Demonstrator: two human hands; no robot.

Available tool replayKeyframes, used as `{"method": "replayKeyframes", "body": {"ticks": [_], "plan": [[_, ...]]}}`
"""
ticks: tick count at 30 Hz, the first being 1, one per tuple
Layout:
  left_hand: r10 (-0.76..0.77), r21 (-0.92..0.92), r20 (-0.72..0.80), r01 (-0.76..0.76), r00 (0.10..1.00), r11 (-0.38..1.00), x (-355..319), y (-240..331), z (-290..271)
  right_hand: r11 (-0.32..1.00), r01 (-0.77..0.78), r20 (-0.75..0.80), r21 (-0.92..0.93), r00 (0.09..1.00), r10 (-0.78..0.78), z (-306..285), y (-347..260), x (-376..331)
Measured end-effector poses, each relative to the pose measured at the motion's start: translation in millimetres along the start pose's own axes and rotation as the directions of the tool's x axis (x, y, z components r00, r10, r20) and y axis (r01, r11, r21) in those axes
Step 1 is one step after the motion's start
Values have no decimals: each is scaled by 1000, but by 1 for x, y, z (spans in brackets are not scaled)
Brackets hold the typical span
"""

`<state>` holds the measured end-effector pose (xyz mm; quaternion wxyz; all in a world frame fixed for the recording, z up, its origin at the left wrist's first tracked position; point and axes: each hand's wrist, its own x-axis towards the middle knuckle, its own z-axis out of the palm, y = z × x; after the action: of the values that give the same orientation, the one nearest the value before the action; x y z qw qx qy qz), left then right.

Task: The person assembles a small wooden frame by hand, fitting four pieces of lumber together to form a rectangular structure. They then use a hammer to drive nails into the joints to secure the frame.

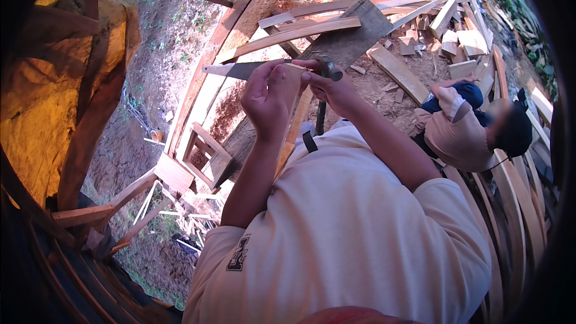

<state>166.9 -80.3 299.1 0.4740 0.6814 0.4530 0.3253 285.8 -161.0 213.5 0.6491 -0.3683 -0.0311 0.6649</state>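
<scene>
My left hand [267,96] is closed around the upper part of a narrow wooden board [295,117], which slopes down toward my waist. Close beside it, my right hand [336,91] grips a hammer [331,72] high up near its metal head. The hammer's dark handle hangs below that hand. My right thumb and fingertips meet at the board's upper end; anything small between them cannot be made out. Beyond my left hand a hand saw [237,70] shows its pale-tipped blade, while its other end is hidden behind my hands.
A dark wide plank [354,36] and a long beam [288,39] lie ahead. An open wooden frame [207,150] stands at the left. Offcuts [468,42] are heaped at the far right. Another person [459,120] crouches to my right. Yellow sheeting [36,114] hangs at the left.
</scene>
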Motion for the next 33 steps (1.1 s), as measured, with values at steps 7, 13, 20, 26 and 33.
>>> {"method": "replayKeyframes", "body": {"ticks": [7, 13, 20, 26, 33], "plan": [[170, 106, -58, -163, 984, 981, 5, -12, 0, 1000, -3, 8, -14, 1000, 3, -1, 2, 0], [209, 214, -14, -201, 978, 956, 4, -10, -1, 998, 5, 37, -66, 999, -2, -4, 3, 1], [202, 212, 25, -203, 979, 956, 6, -12, -2, 1000, -16, 22, -20, 1000, 16, 0, 1, 1], [36, 52, 41, -39, 998, 998, 4, -12, -2, 1000, 3, 26, -19, 1000, -3, -2, 3, 3], [119, 141, 51, -125, 992, 982, 4, -14, -4, 1000, -4, 22, -5, 1000, 4, -2, 4, 3]]}}
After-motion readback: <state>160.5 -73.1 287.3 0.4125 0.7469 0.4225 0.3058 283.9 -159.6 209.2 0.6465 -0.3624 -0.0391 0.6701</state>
